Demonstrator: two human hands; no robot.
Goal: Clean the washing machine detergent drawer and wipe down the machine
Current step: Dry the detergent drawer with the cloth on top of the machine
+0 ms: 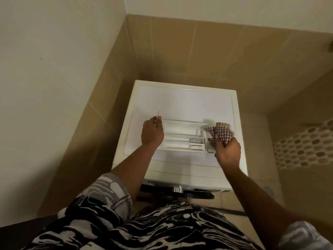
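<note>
The detergent drawer lies on top of the washing machine, spanning the gap between the hands. The left hand, curled at its left end, pinches a thin pale stick of unclear kind. The right hand grips a bunched checked cloth against the right end. Drawer wiping seems under way; next, the cloth likely needs working into the compartments while the left hand steadies the drawer.

White detergent drawer lies flat, compartments up, atop the white washing machine; bunched checked cloth at its right end, thin white stick at its left
</note>
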